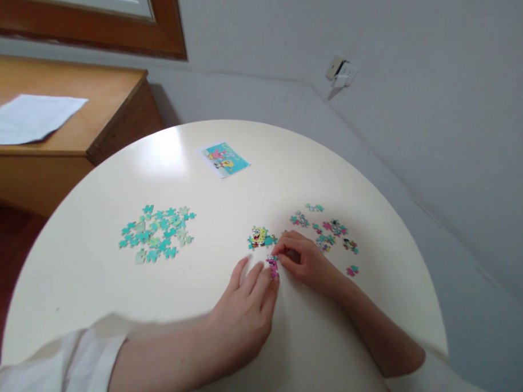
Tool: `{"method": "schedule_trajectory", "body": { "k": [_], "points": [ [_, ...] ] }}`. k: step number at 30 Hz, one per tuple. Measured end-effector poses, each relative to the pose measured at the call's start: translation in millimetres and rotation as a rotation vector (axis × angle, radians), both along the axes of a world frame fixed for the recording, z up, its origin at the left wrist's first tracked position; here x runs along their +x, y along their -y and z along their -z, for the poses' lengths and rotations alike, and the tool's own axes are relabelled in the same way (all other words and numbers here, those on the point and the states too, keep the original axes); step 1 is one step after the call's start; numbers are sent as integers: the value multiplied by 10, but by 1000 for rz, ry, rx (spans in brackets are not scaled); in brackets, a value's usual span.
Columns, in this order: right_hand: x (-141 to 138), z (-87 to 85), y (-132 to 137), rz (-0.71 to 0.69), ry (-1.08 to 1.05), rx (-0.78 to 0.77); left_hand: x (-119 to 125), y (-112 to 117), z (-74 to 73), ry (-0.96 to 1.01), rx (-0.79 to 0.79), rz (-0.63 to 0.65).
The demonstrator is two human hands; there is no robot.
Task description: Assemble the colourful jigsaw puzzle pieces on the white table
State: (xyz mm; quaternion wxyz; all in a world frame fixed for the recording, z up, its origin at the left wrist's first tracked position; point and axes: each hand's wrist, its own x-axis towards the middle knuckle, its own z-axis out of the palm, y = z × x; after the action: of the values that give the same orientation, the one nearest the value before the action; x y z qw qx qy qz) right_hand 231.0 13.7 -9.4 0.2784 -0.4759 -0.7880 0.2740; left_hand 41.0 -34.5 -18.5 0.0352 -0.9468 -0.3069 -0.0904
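My left hand [249, 313] rests low over the table with its fingertips against a small pink group of jigsaw puzzle pieces [273, 266]. Its outer fingers are stretched on the tabletop. From the right, my right hand [306, 259] pinches at the top end of the same pink group, thumb and index finger together; its fingertips partly hide what is there. Just beyond lies a joined yellow-and-teal puzzle section [260, 237] with a cartoon face, apart from the pink group.
Loose teal puzzle pieces [157, 233] spread at the left of the round white table [112, 305]. Mixed-colour puzzle pieces [335, 227] lie beyond my right hand. A picture card [225, 159] sits at the back. A wooden desk [114, 93] holds paper [32, 116].
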Motion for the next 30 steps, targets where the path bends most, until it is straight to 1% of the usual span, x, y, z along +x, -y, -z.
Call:
{"method": "schedule_trajectory", "body": {
  "k": [7,16,25,27,28,30],
  "points": [
    [2,-4,-2,3,-5,-8,6,7,17,14,0,-15],
    [3,5,3,-2,-7,-2,-4,-5,6,-38,-50,8],
    [23,48,14,41,-75,15,-6,-5,-22,-34,-77,8],
    [23,47,16,73,-107,58,-7,-10,-41,-35,-85,9],
    [27,45,16,107,-126,106,-7,-13,-51,-38,-89,12],
    [45,37,11,229,-158,242,-6,-19,-70,-41,-94,20]
  ]
}}
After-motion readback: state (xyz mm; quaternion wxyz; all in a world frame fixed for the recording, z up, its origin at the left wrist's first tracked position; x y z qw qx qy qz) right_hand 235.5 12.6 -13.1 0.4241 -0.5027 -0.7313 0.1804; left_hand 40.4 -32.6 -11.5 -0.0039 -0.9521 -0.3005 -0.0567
